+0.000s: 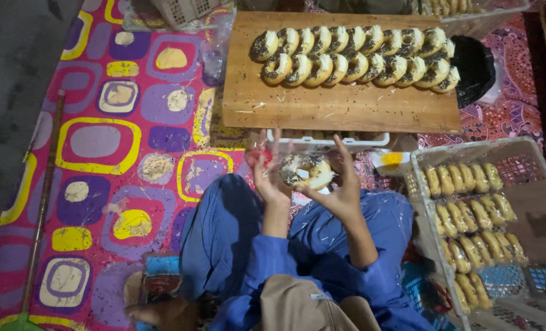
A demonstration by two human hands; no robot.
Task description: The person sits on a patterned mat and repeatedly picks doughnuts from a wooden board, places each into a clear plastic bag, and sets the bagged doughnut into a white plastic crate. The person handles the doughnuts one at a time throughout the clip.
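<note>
A ring-shaped dough piece (307, 171) coated with dark seeds sits between both my hands, above my blue-clothed lap. My left hand (270, 176) grips its left side with fingers raised. Its right side rests against the fingers of my right hand (344, 187). Just beyond the hands lies a wooden board (322, 107) carrying two rows of several similar seeded rings (353, 56).
A white crate (530, 184) at the right holds rows of several plain dough sticks (472, 214). A white tray edge (328, 142) shows under the board. A patterned pink, purple and yellow mat (113, 153) covers the floor at left, with a long stick (43, 196) along it.
</note>
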